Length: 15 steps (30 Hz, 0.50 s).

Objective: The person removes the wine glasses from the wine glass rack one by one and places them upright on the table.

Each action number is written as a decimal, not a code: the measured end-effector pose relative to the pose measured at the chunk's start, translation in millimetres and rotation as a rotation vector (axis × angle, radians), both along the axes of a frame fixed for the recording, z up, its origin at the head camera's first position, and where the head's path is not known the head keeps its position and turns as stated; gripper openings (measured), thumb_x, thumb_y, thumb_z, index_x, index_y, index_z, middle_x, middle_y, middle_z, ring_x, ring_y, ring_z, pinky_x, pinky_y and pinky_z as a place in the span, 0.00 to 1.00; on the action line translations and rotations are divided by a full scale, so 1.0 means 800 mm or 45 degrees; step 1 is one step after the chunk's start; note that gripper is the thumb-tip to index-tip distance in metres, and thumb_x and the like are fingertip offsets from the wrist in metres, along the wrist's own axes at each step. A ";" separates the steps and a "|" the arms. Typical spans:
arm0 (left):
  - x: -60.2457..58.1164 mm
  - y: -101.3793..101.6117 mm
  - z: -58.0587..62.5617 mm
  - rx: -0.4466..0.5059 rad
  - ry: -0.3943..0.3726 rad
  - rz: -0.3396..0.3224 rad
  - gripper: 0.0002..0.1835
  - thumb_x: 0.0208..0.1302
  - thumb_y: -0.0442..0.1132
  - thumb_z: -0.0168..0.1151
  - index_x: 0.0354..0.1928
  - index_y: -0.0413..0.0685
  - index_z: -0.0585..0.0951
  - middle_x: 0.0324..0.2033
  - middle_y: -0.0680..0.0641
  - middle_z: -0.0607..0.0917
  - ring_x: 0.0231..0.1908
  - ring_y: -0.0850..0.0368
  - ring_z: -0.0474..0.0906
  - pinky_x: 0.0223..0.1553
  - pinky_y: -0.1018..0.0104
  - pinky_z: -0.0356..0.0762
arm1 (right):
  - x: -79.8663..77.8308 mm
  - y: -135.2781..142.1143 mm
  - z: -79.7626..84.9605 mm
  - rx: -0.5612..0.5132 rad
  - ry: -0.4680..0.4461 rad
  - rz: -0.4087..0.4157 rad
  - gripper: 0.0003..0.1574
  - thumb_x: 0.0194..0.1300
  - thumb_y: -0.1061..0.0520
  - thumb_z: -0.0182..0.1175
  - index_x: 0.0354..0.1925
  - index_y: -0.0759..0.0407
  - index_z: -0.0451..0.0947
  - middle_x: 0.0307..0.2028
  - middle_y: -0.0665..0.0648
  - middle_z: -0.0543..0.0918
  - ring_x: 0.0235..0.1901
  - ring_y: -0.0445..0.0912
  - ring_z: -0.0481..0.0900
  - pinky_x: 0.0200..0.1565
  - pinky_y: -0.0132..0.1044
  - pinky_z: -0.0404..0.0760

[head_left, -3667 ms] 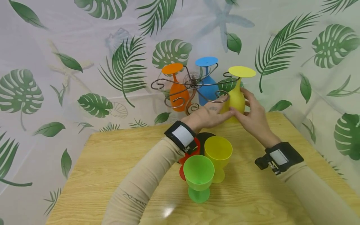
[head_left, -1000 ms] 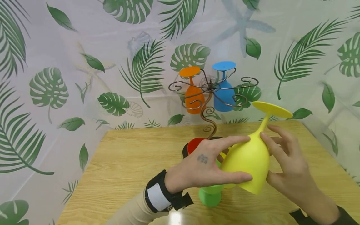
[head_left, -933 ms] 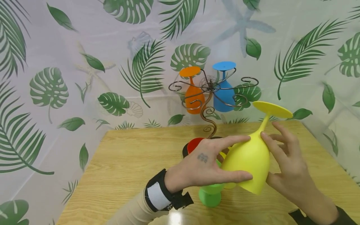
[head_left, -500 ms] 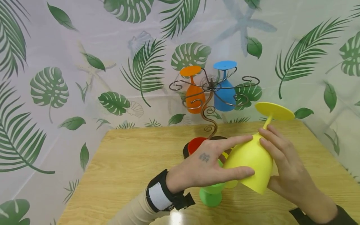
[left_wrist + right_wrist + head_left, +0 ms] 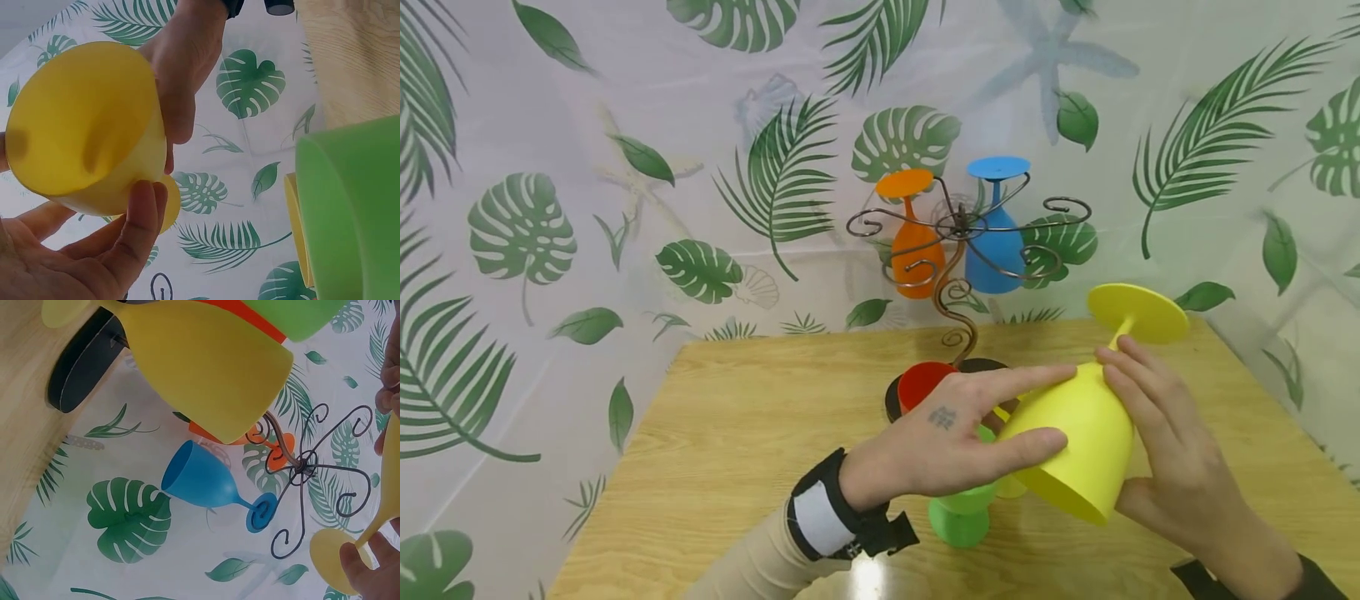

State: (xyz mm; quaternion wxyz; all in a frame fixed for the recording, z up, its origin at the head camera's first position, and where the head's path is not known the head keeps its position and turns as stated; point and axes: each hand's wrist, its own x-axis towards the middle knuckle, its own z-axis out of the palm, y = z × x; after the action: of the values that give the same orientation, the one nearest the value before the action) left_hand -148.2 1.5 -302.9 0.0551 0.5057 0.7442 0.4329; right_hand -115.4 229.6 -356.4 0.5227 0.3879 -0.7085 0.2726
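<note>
Over the right-hand part of the table, a yellow goblet is held up foot-first and tilted, its round foot toward the upper right and its mouth facing down to the left. The left hand grasps the bowl, thumb and index finger laid across its near side. From the other side, the right hand grasps the same goblet, fingers at the stem and the narrow end of the bowl. Farther back, a metal rack with curled arms carries an orange goblet and a blue goblet, both hanging upside down. Partly behind the left hand are a red goblet, just beside the rack's black base, an upright green goblet and a second yellow goblet, the last mostly hidden from the head camera. Leaf-printed sheeting covers the wall.
</note>
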 end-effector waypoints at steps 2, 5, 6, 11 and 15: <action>0.000 0.000 0.000 0.013 -0.002 -0.003 0.29 0.75 0.45 0.56 0.76 0.52 0.67 0.67 0.49 0.76 0.56 0.68 0.74 0.48 0.78 0.80 | 0.001 0.001 0.000 -0.018 -0.001 0.023 0.35 0.75 0.46 0.58 0.56 0.81 0.71 0.55 0.77 0.78 0.68 0.62 0.71 0.73 0.39 0.67; 0.000 -0.002 0.000 0.045 -0.019 -0.015 0.26 0.78 0.44 0.51 0.75 0.51 0.69 0.69 0.49 0.73 0.56 0.66 0.74 0.50 0.76 0.80 | 0.003 -0.001 0.001 -0.057 0.007 0.094 0.34 0.73 0.47 0.60 0.56 0.78 0.71 0.57 0.76 0.78 0.68 0.60 0.72 0.72 0.39 0.68; 0.000 -0.002 0.001 0.062 -0.027 -0.022 0.25 0.79 0.45 0.49 0.74 0.51 0.69 0.69 0.48 0.73 0.56 0.66 0.74 0.50 0.75 0.80 | 0.003 -0.001 0.002 -0.065 0.007 0.114 0.34 0.73 0.46 0.61 0.56 0.77 0.71 0.58 0.75 0.78 0.68 0.59 0.72 0.72 0.39 0.68; -0.002 -0.003 0.002 0.130 -0.007 -0.086 0.27 0.83 0.53 0.38 0.73 0.47 0.71 0.70 0.47 0.74 0.62 0.65 0.73 0.58 0.72 0.78 | 0.007 -0.002 0.002 -0.101 0.003 0.134 0.36 0.72 0.44 0.63 0.56 0.77 0.72 0.58 0.74 0.79 0.65 0.54 0.76 0.70 0.35 0.71; -0.003 -0.001 0.004 0.178 0.049 -0.144 0.33 0.84 0.56 0.31 0.73 0.41 0.70 0.70 0.45 0.75 0.68 0.65 0.70 0.66 0.71 0.72 | 0.012 -0.001 0.001 -0.162 -0.003 0.089 0.40 0.69 0.42 0.65 0.54 0.80 0.73 0.56 0.74 0.80 0.62 0.49 0.79 0.67 0.30 0.72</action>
State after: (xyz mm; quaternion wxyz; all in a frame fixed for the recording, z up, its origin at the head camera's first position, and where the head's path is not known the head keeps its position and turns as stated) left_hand -150.7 0.7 -299.5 0.0296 0.5577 0.6834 0.4701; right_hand -106.2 228.8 -355.8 0.5356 0.3779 -0.6765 0.3357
